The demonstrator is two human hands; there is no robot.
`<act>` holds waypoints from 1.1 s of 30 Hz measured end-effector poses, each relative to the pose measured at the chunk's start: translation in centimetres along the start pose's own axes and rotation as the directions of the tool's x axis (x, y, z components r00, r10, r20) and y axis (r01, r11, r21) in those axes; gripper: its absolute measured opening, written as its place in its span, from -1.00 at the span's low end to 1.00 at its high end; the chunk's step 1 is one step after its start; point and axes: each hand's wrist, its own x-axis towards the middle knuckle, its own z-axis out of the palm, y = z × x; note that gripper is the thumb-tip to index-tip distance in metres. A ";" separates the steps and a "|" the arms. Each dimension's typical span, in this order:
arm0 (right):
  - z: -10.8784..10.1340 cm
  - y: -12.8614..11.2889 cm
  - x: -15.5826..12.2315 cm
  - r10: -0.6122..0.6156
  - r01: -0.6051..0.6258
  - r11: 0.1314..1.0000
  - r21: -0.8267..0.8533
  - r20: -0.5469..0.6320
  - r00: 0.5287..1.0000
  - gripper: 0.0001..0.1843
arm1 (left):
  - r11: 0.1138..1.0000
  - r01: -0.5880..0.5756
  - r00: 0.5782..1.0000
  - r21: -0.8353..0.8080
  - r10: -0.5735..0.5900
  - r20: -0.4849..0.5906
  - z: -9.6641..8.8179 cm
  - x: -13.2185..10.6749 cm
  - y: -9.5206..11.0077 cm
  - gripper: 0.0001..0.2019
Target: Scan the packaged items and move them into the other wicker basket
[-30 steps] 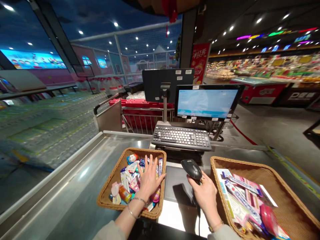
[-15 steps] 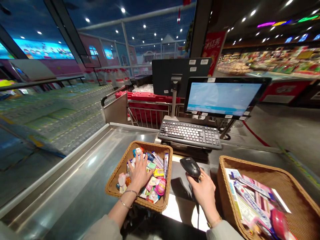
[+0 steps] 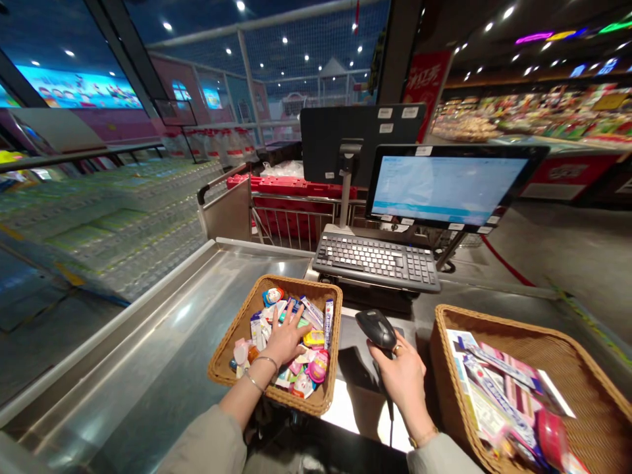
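Observation:
My left hand [image 3: 287, 334] lies with its fingers spread over the small packaged sweets in a wicker basket [image 3: 217, 355]; whether it presses on them is hard to tell. Around its fingers are stick-shaped candy packs [image 3: 328, 322], a yellow pack [image 3: 313, 339], a round pink container [image 3: 317, 366] and a blue-and-orange piece [image 3: 272, 296]. My right hand [image 3: 405, 375] is wrapped round the handle of a black handheld barcode scanner [image 3: 376, 328], whose cable hangs down below. The scanner's head points forward and left, over the counter between two baskets.
A second wicker basket [image 3: 592, 362] on the right holds stick packs, flat packages and a red round container [image 3: 552, 434]. Behind stand a keyboard [image 3: 378, 260], a lit monitor [image 3: 447, 187] and a second screen seen from its back [image 3: 320, 141]. The metal counter [image 3: 162, 349] stretches left.
My left hand has shifted a little to the right across the sweets, uncovering the blue-and-orange piece and some packs at the left. My right hand keeps the scanner in nearly the same place.

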 end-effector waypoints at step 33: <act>-1.1 0.7 -1.0 0.039 -0.038 0.999 0.032 -0.054 0.998 -0.53 | 0.970 -0.235 0.971 -0.056 0.232 -0.065 0.4 2.0 -0.6 -0.83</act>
